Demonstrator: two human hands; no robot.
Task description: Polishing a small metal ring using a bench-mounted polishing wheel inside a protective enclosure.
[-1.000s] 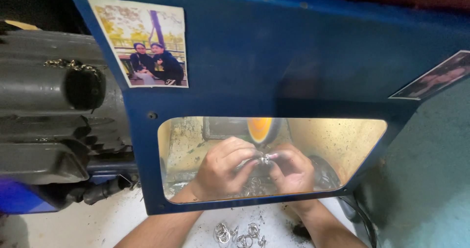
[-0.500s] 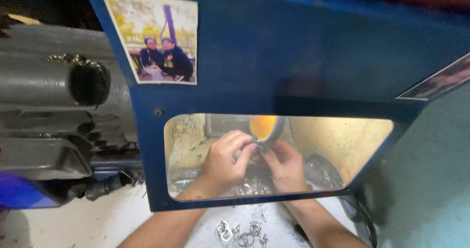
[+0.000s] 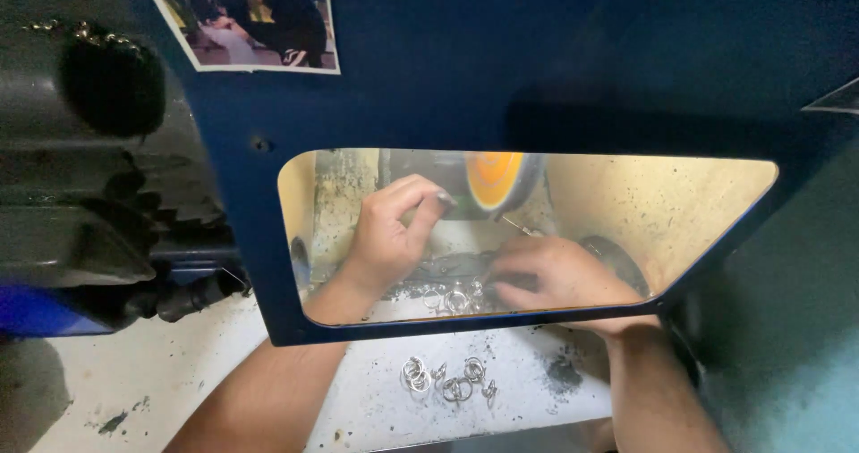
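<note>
While the left hand (image 3: 386,238) pinches a small piece (image 3: 445,200) in closed fingers against the orange wheel (image 3: 495,177) behind the guard window (image 3: 680,203), right hand (image 3: 559,274) lies curled on tabletop rings (image 3: 455,299), grip unclear; more rings (image 3: 447,381) wait near the front edge, apparently unpolished.

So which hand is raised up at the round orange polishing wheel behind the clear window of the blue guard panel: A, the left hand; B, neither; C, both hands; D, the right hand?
A: the left hand reaches up beside the round orange polishing wheel, while the right hand lies low, near the small metal rings.
</note>
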